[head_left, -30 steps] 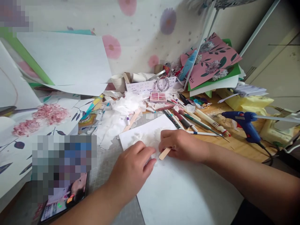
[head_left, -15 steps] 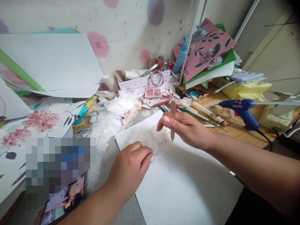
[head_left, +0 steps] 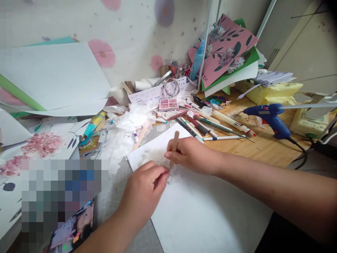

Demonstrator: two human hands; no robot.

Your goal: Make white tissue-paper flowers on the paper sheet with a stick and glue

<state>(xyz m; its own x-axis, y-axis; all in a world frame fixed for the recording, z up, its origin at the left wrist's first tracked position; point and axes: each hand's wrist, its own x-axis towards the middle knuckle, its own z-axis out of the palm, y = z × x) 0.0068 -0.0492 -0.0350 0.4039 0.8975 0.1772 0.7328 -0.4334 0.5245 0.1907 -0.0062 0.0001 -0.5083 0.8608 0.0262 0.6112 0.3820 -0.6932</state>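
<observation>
A large white sheet of paper (head_left: 200,218) lies in front of me, with a cluster of crumpled whitish tissue pieces (head_left: 155,156) on its upper part. My right hand (head_left: 184,153) grips a flat wooden stick (head_left: 175,138), held nearly upright. Its lower end is down at the tissue, right beside the fingertips of my left hand (head_left: 147,182). Thumb and forefinger of my left hand are pinched together on a bit of white tissue (head_left: 172,177) at the cluster's near edge. My own fingers partly hide the cluster.
A heap of loose white tissue (head_left: 134,119) lies behind the sheet. Pens and brushes (head_left: 207,126) spread to the right, with a blue hot glue gun (head_left: 271,114) beyond. A phone (head_left: 76,228) is at the lower left, on a grey cutting mat (head_left: 113,196). Finished flower pictures (head_left: 42,144) stand left.
My right hand has moved left and down, bringing the stick from above the sheet to the tissue at my left fingertips. My left hand stays almost where it was. The view has shifted slightly.
</observation>
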